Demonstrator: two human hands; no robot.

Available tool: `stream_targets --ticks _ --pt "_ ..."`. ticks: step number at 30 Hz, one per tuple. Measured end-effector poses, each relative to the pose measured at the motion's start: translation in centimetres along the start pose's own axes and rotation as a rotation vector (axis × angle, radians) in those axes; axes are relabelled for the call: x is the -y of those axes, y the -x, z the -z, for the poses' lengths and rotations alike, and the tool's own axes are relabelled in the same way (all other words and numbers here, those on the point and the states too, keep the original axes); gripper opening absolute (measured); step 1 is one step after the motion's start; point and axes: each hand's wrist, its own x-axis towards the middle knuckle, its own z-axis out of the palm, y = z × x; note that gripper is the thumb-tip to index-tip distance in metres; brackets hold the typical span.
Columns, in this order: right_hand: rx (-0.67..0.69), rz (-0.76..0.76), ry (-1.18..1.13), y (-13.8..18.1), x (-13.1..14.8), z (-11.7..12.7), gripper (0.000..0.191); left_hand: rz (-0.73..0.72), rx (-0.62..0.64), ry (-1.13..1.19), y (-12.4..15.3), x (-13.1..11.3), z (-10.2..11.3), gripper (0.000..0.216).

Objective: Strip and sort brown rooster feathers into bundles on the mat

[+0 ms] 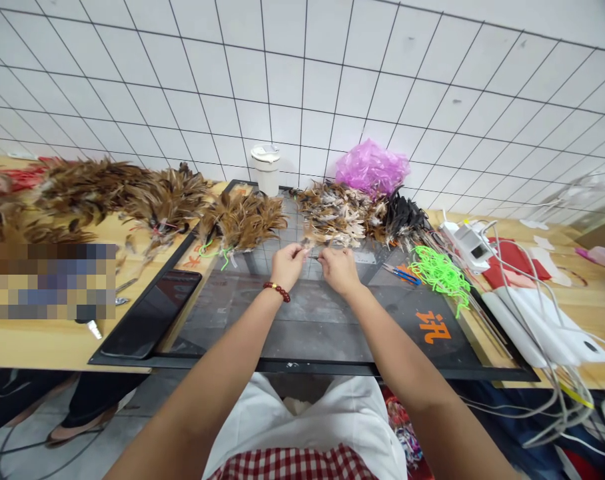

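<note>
My left hand (pixel 286 265), with a red bead bracelet on its wrist, and my right hand (pixel 338 269) meet over a dark cutting mat (pixel 307 320). Both pinch a small feather (pixel 308 245) between their fingertips, right in front of a pile of pale speckled feathers (pixel 337 213). A bunch of brown feathers (pixel 242 220) lies to the left of the hands, and black feathers (pixel 405 215) lie to the right.
More brown feather bundles (pixel 97 193) cover the left of the wooden table. A white cup (pixel 265 168), a pink plastic bag (pixel 372 167), blue scissors (pixel 400 272), green cords (pixel 440 273), a black tablet (pixel 150 313), and white devices with cables (pixel 532 320) surround the mat. A tiled wall stands behind.
</note>
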Motion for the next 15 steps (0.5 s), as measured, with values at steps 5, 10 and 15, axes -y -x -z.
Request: stream_targets --ticks 5,10,15 --pt "-0.035 0.020 0.042 0.2 0.3 0.6 0.015 -0.001 0.063 -0.122 0.3 0.7 -0.1 0.004" --pt "-0.022 0.093 0.108 0.2 0.3 1.0 0.016 -0.005 0.034 -0.092 0.6 0.2 0.0 0.003" --pt "-0.039 0.097 0.143 0.2 0.4 1.0 0.017 -0.089 0.069 -0.176 1.1 -0.3 0.2 0.004"
